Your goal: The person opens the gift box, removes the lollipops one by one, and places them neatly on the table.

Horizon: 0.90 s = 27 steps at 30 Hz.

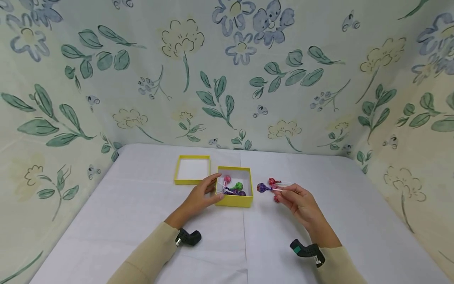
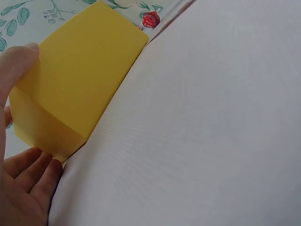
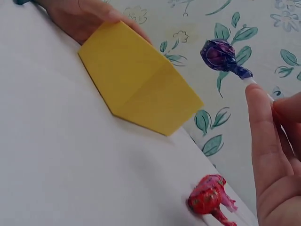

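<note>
A yellow box with a white inside stands uncovered in the middle of the table. Several lollipops lie in it, including a pink one, a green one and dark purple ones. My left hand holds the box at its left side, the thumb at the front and the fingers along the side wall. Just right of the box, my right hand pinches the white stick of a purple lollipop, its head raised and pointing left. Red lollipops lie on the table below this hand, partly hidden by it in the head view.
Behind and left of the box lies a yellow-rimmed lid with its white inside up. A white cloth covers the table. Floral fabric hangs behind it and along both sides.
</note>
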Tool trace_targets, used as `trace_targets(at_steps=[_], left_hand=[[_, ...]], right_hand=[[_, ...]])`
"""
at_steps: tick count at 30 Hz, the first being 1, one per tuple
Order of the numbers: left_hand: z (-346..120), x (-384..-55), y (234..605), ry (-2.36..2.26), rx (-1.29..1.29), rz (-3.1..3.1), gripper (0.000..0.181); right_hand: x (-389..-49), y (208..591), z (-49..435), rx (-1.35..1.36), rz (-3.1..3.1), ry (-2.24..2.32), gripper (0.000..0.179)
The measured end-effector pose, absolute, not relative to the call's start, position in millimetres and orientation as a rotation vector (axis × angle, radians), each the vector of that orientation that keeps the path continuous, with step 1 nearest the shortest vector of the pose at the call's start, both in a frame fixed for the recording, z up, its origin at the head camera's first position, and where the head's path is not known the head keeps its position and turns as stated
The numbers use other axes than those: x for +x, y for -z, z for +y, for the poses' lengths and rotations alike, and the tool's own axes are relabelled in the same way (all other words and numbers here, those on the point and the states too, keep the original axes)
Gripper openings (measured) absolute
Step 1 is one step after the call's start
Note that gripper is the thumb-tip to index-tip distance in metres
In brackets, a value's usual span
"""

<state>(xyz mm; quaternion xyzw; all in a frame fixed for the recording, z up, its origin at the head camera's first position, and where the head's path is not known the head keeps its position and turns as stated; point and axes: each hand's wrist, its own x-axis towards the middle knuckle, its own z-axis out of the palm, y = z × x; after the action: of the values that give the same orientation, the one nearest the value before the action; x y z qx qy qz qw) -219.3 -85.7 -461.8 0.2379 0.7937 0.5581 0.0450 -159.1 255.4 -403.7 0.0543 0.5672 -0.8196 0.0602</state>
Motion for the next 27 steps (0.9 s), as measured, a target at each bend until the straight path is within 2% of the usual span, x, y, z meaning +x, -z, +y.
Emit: trace_targets(at_steps=[9, 15, 23, 27], left_hand=[[-82.5, -214.1, 454.3, -1.717, 0.697, 2.434, 0.073], [-81.7, -209.2, 449.6, -1.723, 0.684, 2.427, 0.073], [-85.3, -216.6, 461.4, -1.674, 0.673, 2.441, 0.077], [-84.0, -207.5, 444.0, -1.709, 0.682, 2.411, 0.074]], right_hand=[[-156.7, 418.8, 305.2, -0.047, 1.860, 2.297, 0.010], [-156.8, 430.7, 324.1, 0.105, 1.952, 2.166, 0.003], [-157.2, 443.1, 328.4, 0.214, 1.990, 2.127, 0.012], [-157.4, 443.5, 330.0, 0.189, 2.031, 2.117, 0.014]])
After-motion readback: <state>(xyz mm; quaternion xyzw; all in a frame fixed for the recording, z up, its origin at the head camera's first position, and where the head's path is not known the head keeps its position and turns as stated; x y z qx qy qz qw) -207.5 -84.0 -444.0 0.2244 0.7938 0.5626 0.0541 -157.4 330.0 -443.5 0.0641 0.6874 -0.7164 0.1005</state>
